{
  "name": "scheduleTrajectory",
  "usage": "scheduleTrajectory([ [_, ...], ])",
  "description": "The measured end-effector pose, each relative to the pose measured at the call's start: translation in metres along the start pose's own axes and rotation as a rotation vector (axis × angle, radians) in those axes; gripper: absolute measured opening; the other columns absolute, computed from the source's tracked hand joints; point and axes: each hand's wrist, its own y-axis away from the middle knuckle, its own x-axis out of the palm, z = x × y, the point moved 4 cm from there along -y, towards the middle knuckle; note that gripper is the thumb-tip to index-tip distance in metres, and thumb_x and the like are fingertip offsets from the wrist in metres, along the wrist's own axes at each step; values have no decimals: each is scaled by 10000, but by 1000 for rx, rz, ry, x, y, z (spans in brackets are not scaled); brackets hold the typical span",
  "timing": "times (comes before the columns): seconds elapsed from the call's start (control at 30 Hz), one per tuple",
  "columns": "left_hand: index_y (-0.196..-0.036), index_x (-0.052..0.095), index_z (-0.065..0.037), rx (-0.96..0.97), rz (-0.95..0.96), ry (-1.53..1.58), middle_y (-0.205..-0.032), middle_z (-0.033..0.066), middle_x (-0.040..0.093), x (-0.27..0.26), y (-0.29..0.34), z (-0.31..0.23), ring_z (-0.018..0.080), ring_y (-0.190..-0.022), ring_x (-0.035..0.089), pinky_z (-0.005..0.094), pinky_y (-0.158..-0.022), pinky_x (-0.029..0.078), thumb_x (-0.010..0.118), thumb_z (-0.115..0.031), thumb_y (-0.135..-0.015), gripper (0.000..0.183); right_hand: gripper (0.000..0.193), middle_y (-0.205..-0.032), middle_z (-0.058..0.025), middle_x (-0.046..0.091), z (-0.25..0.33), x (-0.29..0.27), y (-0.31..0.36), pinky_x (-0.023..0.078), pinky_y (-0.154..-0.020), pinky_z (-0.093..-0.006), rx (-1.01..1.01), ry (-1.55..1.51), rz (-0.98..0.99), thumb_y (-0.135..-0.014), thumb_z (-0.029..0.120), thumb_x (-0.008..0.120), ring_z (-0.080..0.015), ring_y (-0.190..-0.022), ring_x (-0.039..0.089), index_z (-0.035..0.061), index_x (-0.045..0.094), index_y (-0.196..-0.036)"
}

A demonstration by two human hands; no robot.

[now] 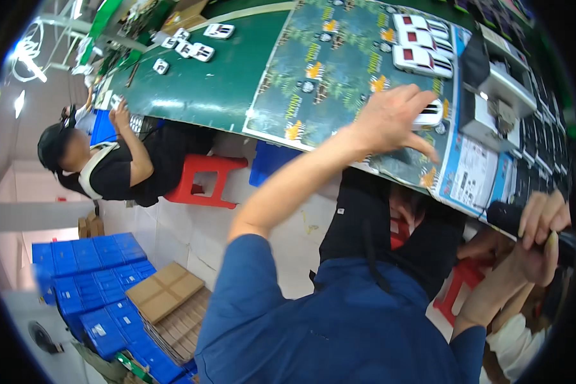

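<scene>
My left hand (393,121) is over the patterned mat (339,70), its thumb and fingers spread apart. Right beside its fingers lies a white toy car (432,114) with black stripes, partly hidden by the hand; a firm hold on it does not show. At the right edge of the table, my right hand (541,233) is closed around a dark, rounded tool (507,217), whose exact kind I cannot make out. Several more white toy cars (419,59) stand in a group at the far side of the mat.
A grey-white fixture (493,118) stands right of the mat, near black trays (544,128). More white car parts (195,51) lie on the green table (198,89). At left a co-worker (109,160) sits by a red stool (208,179). Blue crates (96,269) and a cardboard box (165,291) are stacked behind.
</scene>
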Motion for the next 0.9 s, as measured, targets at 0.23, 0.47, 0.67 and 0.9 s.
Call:
scheduleTrajectory([
  [0.23,-1364,518,-199,61,371,-832,-1334,131,504,-138,86,129,298,-1276,471,546,-1079,318,626,-746,-707,862,184,-705,-22,449,0,-8,-2,398,-561,-205,-25,68,58,-850,113,582,-67,-479,422,73,435,-953],
  [0.47,-1315,534,-53,-197,-27,-587,-1375,188,489,-146,145,93,373,-1262,464,508,-1056,347,838,-508,-652,859,196,-697,-25,448,-8,-9,-3,381,-514,-190,49,6,14,-846,115,607,-67,-456,396,67,445,-945],
  [0.67,-1075,639,-22,-72,-277,65,-1119,156,647,-4,70,-16,343,-999,625,423,-842,495,794,-132,-753,373,241,-704,-10,495,26,-22,13,427,-523,-211,-26,-33,67,-829,144,647,-77,-483,473,75,469,-975],
  [0.9,-1095,621,21,-140,-115,313,-1025,175,672,124,-44,-138,350,-926,641,416,-763,505,709,-150,-844,317,268,-747,-45,535,84,-40,21,501,-543,-294,52,-37,218,-803,21,643,-140,-533,547,60,496,-1024],
])
